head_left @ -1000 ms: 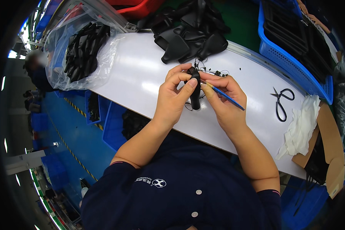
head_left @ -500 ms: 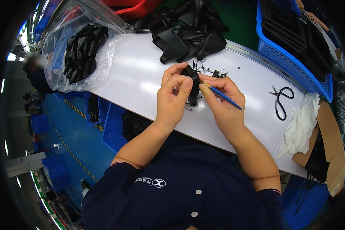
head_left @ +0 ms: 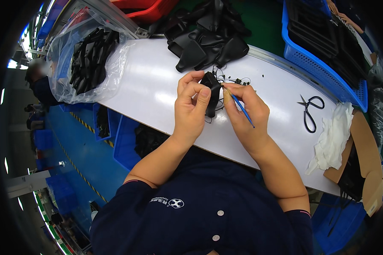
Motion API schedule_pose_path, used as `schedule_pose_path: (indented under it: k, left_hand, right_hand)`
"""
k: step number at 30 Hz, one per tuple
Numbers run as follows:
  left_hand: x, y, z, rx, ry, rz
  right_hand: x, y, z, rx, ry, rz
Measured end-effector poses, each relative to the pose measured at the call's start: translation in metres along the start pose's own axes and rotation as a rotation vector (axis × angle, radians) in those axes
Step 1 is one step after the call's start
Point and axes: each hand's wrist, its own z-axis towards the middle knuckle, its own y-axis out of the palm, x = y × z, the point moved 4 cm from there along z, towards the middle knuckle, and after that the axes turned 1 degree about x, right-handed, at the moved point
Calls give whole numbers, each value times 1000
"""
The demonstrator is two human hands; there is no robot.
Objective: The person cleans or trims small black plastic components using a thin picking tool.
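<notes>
My left hand (head_left: pixel 190 104) is closed round a curved black plastic part (head_left: pixel 211 95) and holds it above the white table. Between the thumb and fingers of my right hand (head_left: pixel 247 114) is a thin blue stick tool (head_left: pixel 244 108), perhaps a small brush. Its front end meets the right side of the black part; the exact tip is hidden by my fingers. Just beyond my hands lie small black pieces with thin wire loops (head_left: pixel 238 80). Farther back is a heap of black moulded parts (head_left: pixel 200 46).
Black-handled scissors (head_left: pixel 312 114) lie to the right, beside a crumpled white cloth (head_left: pixel 331 142) and a cardboard box (head_left: pixel 367 161). A clear bag (head_left: pixel 119 80) of black parts stands at the left. A blue basket (head_left: pixel 323 68) fills the back right; a red bin (head_left: pixel 151 12) is behind.
The blue tool has tilted more steeply, its rear end swinging left and down. My right fingers have shifted slightly, and the black part is turned a little in my left hand.
</notes>
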Motion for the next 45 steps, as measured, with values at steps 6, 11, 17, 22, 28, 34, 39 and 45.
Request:
schedule_pose_path:
  k: [6,11,17,22,28,34,39,45]
  left_hand:
    - [4,-23,6,120,25,-128]
    - [4,-14,6,117,-315,-411]
    - [-2,2,-3,99,-179,-311]
    - [-1,8,-1,81,-73,-190]
    - [0,9,-1,79,-51,-144]
    - [2,8,-2,63,-25,-58]
    - [-2,6,-4,72,-44,-67]
    - [1,5,-4,-2,-249,-458]
  right_hand:
    - [23,-22,14,94,358,46]
    - [8,-7,7,-14,413,323]
    - [3,9,-6,-40,256,329]
    - [4,6,-5,10,225,307]
    - [3,3,-4,9,270,350]
    - [5,3,-4,20,34,172]
    - [0,2,-2,1,-47,8]
    - [28,-26,15,157,270,117]
